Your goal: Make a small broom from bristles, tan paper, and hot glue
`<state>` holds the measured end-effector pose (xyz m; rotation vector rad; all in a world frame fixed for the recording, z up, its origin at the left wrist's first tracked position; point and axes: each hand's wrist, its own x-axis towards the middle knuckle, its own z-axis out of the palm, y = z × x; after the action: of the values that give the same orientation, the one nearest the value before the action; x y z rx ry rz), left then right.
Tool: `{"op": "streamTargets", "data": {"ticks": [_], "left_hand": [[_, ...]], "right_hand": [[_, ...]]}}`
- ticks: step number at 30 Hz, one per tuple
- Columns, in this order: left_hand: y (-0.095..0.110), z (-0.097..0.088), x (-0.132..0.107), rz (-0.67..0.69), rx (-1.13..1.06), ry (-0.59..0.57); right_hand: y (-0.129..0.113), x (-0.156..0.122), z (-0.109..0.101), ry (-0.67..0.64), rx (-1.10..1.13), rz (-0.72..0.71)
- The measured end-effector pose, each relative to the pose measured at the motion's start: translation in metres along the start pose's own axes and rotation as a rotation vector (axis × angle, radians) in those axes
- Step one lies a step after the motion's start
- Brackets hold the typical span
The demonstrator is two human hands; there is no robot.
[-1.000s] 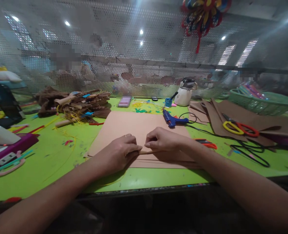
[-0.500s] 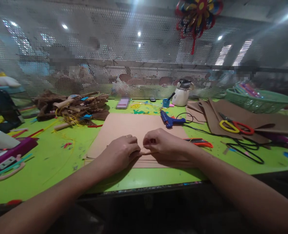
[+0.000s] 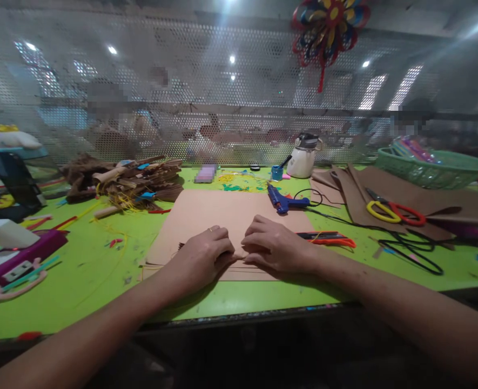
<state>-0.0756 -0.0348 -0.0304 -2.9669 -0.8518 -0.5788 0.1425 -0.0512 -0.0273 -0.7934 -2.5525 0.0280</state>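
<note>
Left hand and right hand meet fingertip to fingertip, both pinched closed on one thin brown paper strip. It runs left to right along the near edge of one tan paper sheet. Beyond lie one blue glue gun and one pair of yellow-and-red scissors, well apart on the green table.

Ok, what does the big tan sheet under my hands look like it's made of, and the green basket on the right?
The tan sheet looks like thin card or craft foam, which one I cannot tell: matte, flat, with thin layered edges at the front. The green basket looks like moulded plastic: even colour, open lattice wall, slight sheen.
</note>
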Motion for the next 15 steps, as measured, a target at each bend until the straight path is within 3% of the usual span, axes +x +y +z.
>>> {"op": "streamTargets", "data": {"ticks": [7,15], "left_hand": [[-0.0001,-0.002,0.0012,-0.028,-0.024,-0.029],[0.0031,-0.0023,0.0018,-0.052,0.015,-0.027]], "right_hand": [[-0.0052,0.0023,0.003,-0.045,-0.212,-0.004],[-0.0067,0.0017,0.0038,-0.065,-0.062,0.109]]}}
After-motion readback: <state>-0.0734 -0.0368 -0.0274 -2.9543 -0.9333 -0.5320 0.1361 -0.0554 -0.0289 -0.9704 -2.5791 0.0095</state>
